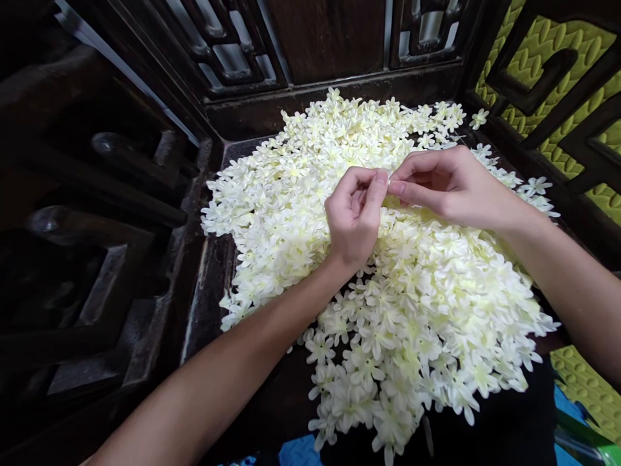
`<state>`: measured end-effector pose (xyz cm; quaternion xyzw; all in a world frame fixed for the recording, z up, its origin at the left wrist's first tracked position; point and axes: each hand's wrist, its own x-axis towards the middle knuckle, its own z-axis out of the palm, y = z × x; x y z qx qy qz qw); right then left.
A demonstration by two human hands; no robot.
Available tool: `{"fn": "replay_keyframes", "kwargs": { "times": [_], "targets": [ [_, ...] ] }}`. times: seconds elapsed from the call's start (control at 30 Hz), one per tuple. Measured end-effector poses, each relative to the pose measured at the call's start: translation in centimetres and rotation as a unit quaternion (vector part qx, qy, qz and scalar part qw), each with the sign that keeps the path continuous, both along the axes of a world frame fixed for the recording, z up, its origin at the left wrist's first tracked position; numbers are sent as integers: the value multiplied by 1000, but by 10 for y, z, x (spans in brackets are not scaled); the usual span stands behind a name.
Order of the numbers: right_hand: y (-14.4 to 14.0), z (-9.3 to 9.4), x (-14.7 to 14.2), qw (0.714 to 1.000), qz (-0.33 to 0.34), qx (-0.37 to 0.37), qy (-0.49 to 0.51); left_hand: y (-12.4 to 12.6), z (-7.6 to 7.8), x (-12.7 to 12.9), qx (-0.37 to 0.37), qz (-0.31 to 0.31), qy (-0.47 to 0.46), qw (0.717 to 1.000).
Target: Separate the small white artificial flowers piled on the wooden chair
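Observation:
A wide heap of pale cream-white flowers (281,207), artificial-looking with thin petals, spreads beneath both hands. Above its middle, my left hand (353,210) is closed, thumb and forefinger pinched together at the tips. My right hand (444,188) meets it from the right, its thumb and forefinger also pinched. A tiny whitish bit shows where the fingertips come together; it is too small to name. The other fingers of both hands are curled and partly hidden.
Dark carved wooden panels (334,39) stand behind, with an openwork wooden side (111,259) at left and another at right. Yellow textured matting (563,58) shows through the right side. A blue mat piece (301,451) lies low in front, and a green-edged object (609,453) sits bottom right.

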<state>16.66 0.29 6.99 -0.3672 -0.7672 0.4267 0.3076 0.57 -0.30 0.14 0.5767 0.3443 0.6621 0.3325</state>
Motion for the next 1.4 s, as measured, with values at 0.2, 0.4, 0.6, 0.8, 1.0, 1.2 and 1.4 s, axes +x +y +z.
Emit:
{"fn": "replay_keyframes", "kwargs": {
  "times": [0.2,0.4,0.6,0.8,1.0,1.2,1.4],
  "targets": [
    [-1,2,-1,1000,-14,-2,7,0,1,-1,-4,1,2,1000],
    [-1,1,-1,997,-39,3,67,0,-1,0,6,15,-4,1000],
    [-3,2,-2,997,-25,-4,71,-2,1,0,32,33,-2,999],
    [-3,2,-2,998,-20,-3,51,-2,1,0,36,36,7,999],
    [-1,2,0,999,0,-12,52,-2,0,1,38,42,7,998],
    [-1,1,1,998,-3,-6,59,-2,0,1,44,38,3,998],
    [-3,3,0,999,-6,-3,50,0,-2,1,47,37,-3,998]
  ]
}}
